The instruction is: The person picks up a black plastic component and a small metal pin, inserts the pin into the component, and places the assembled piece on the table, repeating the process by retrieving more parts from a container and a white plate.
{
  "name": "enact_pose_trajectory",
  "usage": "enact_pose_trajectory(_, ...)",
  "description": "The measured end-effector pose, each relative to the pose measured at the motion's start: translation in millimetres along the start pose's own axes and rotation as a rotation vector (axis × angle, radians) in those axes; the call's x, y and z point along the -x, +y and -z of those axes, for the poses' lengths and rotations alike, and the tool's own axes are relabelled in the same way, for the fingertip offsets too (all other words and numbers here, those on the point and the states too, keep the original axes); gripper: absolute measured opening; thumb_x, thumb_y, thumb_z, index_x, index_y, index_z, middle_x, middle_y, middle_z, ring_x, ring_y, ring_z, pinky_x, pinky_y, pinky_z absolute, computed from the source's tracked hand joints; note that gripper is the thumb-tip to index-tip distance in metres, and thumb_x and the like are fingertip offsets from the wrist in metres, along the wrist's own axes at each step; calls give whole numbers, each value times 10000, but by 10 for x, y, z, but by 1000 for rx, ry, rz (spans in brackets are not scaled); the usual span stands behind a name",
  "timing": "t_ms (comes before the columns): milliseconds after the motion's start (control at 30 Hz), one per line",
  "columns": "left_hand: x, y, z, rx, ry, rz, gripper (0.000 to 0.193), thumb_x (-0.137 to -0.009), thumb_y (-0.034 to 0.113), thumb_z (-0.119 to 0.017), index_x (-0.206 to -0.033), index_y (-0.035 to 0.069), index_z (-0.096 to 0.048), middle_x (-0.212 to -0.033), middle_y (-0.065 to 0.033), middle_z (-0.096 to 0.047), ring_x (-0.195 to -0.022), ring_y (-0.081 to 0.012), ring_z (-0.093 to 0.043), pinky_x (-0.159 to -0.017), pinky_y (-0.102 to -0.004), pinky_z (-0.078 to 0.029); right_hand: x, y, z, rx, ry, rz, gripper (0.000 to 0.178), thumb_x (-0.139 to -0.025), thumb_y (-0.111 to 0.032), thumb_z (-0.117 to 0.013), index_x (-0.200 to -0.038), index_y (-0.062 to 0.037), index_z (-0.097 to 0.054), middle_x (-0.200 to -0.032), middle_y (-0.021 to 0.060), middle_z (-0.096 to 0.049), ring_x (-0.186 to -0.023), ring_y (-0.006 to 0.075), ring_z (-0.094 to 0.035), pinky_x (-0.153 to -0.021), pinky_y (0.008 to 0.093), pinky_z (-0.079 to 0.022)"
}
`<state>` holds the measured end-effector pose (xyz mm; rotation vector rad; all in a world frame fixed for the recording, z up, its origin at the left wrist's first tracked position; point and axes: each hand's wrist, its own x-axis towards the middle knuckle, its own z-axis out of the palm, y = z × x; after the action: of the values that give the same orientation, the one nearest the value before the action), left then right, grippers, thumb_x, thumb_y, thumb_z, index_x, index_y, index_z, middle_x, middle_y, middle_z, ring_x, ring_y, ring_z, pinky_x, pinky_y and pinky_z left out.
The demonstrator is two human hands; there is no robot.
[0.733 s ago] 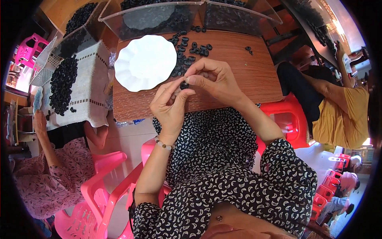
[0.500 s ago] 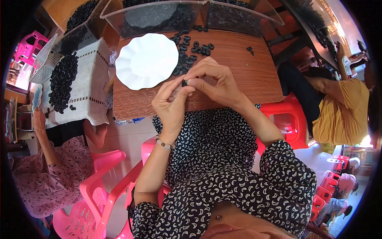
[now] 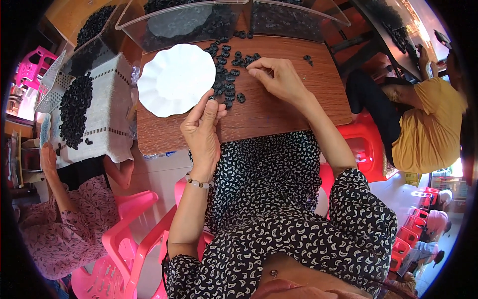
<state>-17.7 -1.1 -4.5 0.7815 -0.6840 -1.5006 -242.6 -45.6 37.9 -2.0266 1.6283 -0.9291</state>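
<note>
A small black plastic part [image 3: 211,98] is pinched between the thumb and forefinger of my left hand [image 3: 201,127], beside the near right rim of a white scalloped plate [image 3: 177,79]. My right hand [image 3: 281,79] hovers over the brown table with its fingers curved and slightly apart, and no part shows in them. Its fingertips are close to a loose cluster of black plastic parts [image 3: 238,61]. More of the same black parts [image 3: 229,85] lie in rough rows to the right of the plate.
Clear plastic bins [image 3: 181,37] holding black parts stand along the table's far edge. Two small dark pieces [image 3: 308,59] lie at the far right. On the left, a cloth-covered table [image 3: 107,94] bears a black heap [image 3: 75,112]. People sit on both sides; a pink chair [image 3: 124,234] stands at left.
My hands were together on a small black part. Now they are apart: the left keeps a part near the plate, and the right has moved away toward the black cluster.
</note>
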Motion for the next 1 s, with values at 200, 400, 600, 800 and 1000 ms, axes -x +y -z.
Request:
enact_pose_trajectory(200,1,5,-28,8,-12,-3,371,-979,80,-695,-1313,-70,-630,-1021,-116,-740,-843,-121,-708,-786,-233,-587,-144,157,-106,99,56,142,206,-938,-151,-689,-1066,3,-735,-931,164,-737,-782,272,-670,-725,379,-525)
enact_pose_trajectory(400,18,13,-24,-76,-57,-70,345,-984,72,-686,-1300,-60,-646,-1047,-124,-739,-834,-118,-703,-750,-226,-582,-383,210,-118,263,77,270,176,-925,-150,-696,-1053,-45,-754,-970,98,-726,-979,297,-616,-892,414,-490)
enact_pose_trajectory(600,28,18,-18,-199,-76,-120,372,-995,118,-683,-1324,-49,-634,-1071,-106,-723,-823,-105,-674,-707,-221,-568,-436,93,-229,269,-67,351,146,-905,-153,-710,-1013,-78,-772,-948,81,-713,-974,278,-605,-872,405,-495)
enact_pose_trajectory(800,21,6,-10,-218,-71,-120,355,-993,116,-688,-1307,-45,-650,-1046,-104,-723,-809,-100,-660,-696,-216,-556,-400,7,-278,307,-136,278,161,-871,-190,-741,-989,-85,-773,-914,87,-697,-957,285,-596,-864,411,-497)
enact_pose_trajectory(1000,13,-4,-3,-219,-75,-101,349,-984,121,-703,-1292,-39,-666,-1018,-92,-727,-809,-96,-662,-694,-217,-553,-397,12,-307,306,-138,182,181,-882,-225,-732,-983,-79,-771,-945,91,-697,-982,299,-595,-866,421,-497)
